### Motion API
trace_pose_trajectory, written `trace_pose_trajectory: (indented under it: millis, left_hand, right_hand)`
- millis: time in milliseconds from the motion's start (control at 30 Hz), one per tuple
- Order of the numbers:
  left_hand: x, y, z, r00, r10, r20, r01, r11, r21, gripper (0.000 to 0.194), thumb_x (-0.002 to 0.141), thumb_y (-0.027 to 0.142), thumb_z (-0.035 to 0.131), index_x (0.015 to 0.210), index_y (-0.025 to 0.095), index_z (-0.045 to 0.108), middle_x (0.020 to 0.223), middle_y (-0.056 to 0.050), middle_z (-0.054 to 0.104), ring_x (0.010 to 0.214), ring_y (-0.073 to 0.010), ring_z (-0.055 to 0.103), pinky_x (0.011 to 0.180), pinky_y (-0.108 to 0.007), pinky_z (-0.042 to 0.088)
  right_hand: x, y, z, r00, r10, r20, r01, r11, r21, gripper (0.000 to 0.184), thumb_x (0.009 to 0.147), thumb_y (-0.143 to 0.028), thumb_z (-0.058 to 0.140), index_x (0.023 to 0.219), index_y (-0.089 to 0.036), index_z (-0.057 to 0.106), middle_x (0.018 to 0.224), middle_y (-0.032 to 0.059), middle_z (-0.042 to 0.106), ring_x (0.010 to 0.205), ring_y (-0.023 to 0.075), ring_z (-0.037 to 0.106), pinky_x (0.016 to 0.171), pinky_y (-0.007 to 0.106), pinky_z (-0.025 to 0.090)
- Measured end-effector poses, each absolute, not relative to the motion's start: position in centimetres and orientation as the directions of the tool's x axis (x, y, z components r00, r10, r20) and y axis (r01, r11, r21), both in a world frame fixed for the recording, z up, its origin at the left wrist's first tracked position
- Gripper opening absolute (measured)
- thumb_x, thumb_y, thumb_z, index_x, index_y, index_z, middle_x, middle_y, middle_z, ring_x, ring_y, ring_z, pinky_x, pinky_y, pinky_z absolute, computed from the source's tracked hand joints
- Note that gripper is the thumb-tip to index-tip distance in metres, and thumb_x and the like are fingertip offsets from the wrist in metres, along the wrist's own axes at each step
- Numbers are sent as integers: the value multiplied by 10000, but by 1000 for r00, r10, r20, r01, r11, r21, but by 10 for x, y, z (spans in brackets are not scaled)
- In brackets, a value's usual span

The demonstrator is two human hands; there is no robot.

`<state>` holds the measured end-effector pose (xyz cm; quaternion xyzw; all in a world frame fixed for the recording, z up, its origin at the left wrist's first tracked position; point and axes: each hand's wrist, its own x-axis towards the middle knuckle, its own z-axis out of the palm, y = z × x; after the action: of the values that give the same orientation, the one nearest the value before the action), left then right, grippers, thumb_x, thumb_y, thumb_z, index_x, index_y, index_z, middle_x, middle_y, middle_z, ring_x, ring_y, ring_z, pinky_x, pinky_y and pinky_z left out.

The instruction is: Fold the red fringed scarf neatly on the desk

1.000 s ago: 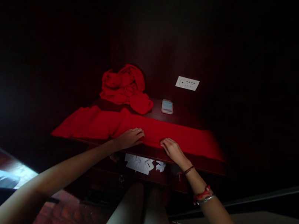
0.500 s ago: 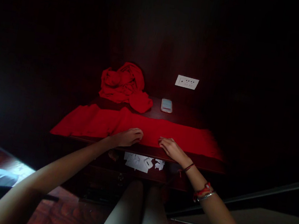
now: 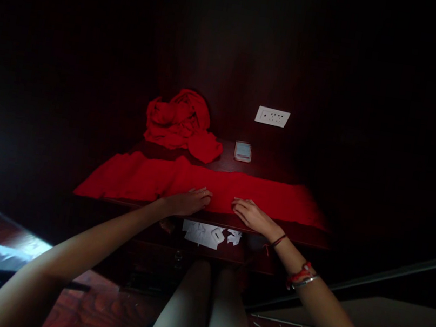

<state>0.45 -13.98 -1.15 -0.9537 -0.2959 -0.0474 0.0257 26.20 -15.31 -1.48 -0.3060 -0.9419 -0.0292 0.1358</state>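
A long red cloth lies spread across the front of a dark wooden table. My left hand rests on the cloth's near edge at the middle, fingers curled down onto the fabric. My right hand lies just to its right on the same edge, fingers laid flat and pointing left. The two hands are a short gap apart. Bracelets circle my right wrist.
A crumpled red cloth heap sits at the back left of the table. A phone lies behind the spread cloth. A white socket plate is on the dark wall. White paper scraps lie below the table edge. My knees are under it.
Both hands stay on the cloth's near edge and have hardly shifted. The view has drifted slightly.
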Motion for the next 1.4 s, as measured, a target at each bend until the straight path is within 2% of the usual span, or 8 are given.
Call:
trace_pose_trajectory:
  millis: [233,400,633,800,967,1067,1200,1400]
  left_hand:
    - [17,-135,-3,820,558,126,566,-824,-29,233,865,207,259,942,170,476,1131,-79,444,1103,-194,352,889,-356,322]
    - [49,-127,-8,801,580,148,590,-807,-33,343,872,237,224,1196,232,339,1322,-14,284,1220,-185,180,962,-398,198]
    - [55,-123,-25,708,706,-14,706,-707,25,452,845,397,245,1289,338,179,1382,20,110,1231,-319,69,944,-505,122]
    - [53,-116,-19,619,776,-122,786,-609,107,593,767,604,251,1294,355,134,1387,-17,28,1220,-362,10,933,-525,102]
    - [54,-113,-19,601,789,-127,798,-585,145,685,731,647,265,1308,304,128,1384,-36,30,1221,-354,-12,942,-511,98]
    - [52,-113,-19,605,787,-124,795,-587,151,734,730,651,250,1321,239,108,1382,-49,39,1230,-326,-16,958,-484,93]
    - [47,-112,-18,605,787,-122,796,-592,127,797,721,666,231,1324,161,107,1378,-77,44,1237,-303,2,975,-437,98]
    - [43,-111,-19,626,773,-101,780,-618,102,789,730,650,235,1322,142,112,1380,-76,57,1241,-287,17,981,-417,97]
  right_hand:
    - [268,-158,-23,-728,586,357,586,802,-121,252,848,-202,337,893,-157,581,1016,73,563,1047,152,452,913,304,368]
    - [267,-159,-26,-675,625,391,608,772,-184,250,844,-221,350,914,-154,580,998,73,575,1006,149,485,897,297,392]
    - [267,-163,-25,-598,686,414,642,719,-265,247,835,-227,366,926,-155,585,1000,76,583,957,139,523,866,281,419]
    - [278,-164,-27,-565,731,383,701,670,-245,277,832,-266,377,1011,-160,561,1069,83,560,1043,163,469,941,360,334]
    - [270,-170,-17,-507,787,351,779,593,-205,400,847,-345,324,1196,-171,413,1242,94,418,1193,194,282,980,447,214]
    - [247,-171,-14,-493,819,293,815,553,-175,473,854,-395,261,1286,-203,261,1325,69,291,1235,207,169,978,481,173]
    - [237,-167,-23,-473,873,119,866,485,-118,519,842,-477,183,1303,-240,208,1352,35,227,1241,234,128,970,516,129]
    - [318,-163,-30,-185,982,-35,982,183,-57,571,833,-496,152,1320,-197,140,1376,24,113,1248,228,74,984,494,101]
